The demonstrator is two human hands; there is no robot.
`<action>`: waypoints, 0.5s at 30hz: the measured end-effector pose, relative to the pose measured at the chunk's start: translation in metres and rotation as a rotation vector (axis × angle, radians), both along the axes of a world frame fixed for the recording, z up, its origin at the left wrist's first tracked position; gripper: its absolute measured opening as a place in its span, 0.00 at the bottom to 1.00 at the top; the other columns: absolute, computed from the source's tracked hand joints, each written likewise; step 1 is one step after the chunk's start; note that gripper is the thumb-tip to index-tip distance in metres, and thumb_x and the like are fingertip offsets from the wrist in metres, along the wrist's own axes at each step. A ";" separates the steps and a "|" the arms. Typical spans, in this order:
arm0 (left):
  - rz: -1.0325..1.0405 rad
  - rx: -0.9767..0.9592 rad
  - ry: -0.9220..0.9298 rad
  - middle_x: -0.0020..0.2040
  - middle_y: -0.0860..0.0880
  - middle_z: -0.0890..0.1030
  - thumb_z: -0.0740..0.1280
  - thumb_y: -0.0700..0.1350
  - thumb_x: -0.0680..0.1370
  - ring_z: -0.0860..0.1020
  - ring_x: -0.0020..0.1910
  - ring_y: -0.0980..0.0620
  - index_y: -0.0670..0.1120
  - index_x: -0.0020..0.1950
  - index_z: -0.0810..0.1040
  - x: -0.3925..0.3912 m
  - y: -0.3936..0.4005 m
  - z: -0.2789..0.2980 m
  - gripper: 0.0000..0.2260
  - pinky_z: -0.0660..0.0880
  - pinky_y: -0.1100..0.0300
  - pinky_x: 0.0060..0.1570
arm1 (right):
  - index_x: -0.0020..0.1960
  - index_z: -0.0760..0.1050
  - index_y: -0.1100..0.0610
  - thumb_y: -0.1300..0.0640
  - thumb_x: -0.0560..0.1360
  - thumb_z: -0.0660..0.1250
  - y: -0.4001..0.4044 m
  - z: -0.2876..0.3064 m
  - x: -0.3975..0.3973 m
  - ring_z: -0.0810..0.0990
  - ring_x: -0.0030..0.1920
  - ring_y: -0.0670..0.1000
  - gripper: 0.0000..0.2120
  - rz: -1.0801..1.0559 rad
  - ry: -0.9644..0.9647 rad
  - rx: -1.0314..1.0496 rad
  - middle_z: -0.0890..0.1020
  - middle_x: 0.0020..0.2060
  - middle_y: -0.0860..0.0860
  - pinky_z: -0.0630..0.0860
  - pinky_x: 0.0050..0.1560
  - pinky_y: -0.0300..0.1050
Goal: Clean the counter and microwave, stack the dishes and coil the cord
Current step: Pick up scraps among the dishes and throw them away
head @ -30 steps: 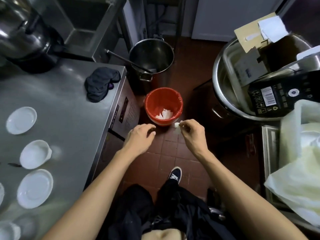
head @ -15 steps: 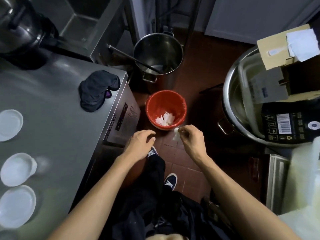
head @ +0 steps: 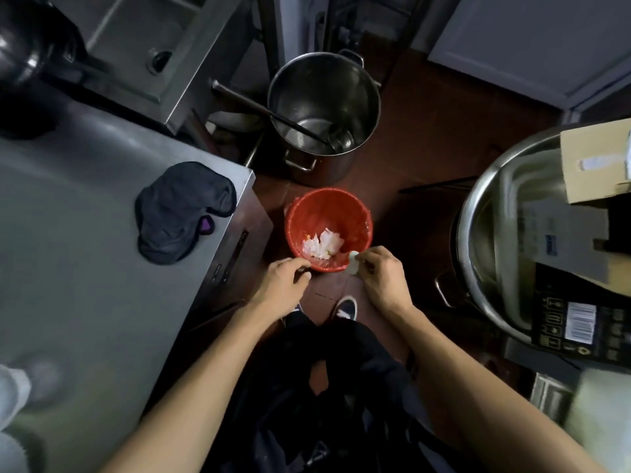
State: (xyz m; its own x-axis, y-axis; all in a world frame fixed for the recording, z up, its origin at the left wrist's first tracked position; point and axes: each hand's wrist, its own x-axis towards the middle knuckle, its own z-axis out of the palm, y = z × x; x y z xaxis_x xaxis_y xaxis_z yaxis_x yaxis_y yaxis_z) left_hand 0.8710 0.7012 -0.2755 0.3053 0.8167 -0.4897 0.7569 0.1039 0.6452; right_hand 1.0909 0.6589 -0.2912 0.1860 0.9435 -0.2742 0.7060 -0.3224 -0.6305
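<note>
My right hand (head: 382,278) pinches a small white scrap of tissue (head: 353,264) right at the near rim of a red bin (head: 297,213) on the floor. Crumpled white tissue (head: 322,245) lies in the bottom of the bin. My left hand (head: 283,279) hovers at the bin's near-left rim with fingers curled and thumb against them; nothing shows in it. The steel counter (head: 85,268) is at the left, with a dark cloth (head: 181,209) near its far right corner. A white dish edge (head: 10,390) peeks in at the lower left.
A tall steel pot (head: 362,83) with a ladle stands behind the bin. A big steel basin (head: 478,206) with cardboard and a black box fills the right. A sink (head: 150,46) sits at the back left. My shoes (head: 345,308) stand on red floor tiles.
I have leaned closer over the bin, so the dishes slid out of view at the left. Both hands came forward to the bin's near rim, the right still pinching the tissue scrap.
</note>
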 end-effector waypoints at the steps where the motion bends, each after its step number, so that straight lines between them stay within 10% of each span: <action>1: 0.006 -0.013 0.006 0.53 0.49 0.82 0.68 0.43 0.79 0.79 0.53 0.52 0.46 0.60 0.82 0.004 0.007 -0.005 0.11 0.69 0.67 0.52 | 0.56 0.83 0.61 0.62 0.77 0.68 0.008 -0.007 0.003 0.80 0.50 0.49 0.09 0.016 0.009 -0.019 0.80 0.53 0.50 0.76 0.53 0.39; 15: 0.101 -0.270 0.242 0.58 0.58 0.82 0.64 0.50 0.79 0.76 0.59 0.51 0.57 0.63 0.78 0.067 0.068 -0.150 0.13 0.72 0.58 0.59 | 0.56 0.80 0.65 0.63 0.79 0.62 0.087 -0.191 0.054 0.80 0.53 0.63 0.11 0.278 0.036 -0.313 0.80 0.55 0.61 0.78 0.53 0.52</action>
State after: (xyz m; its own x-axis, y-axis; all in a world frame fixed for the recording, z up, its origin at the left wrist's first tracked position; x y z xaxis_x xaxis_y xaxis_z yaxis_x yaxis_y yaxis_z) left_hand 0.9383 0.7692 -0.4254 0.0791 0.6684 -0.7396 0.8614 0.3276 0.3881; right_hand 1.1453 0.7460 -0.4825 -0.0789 0.8265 -0.5574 0.7726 -0.3027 -0.5581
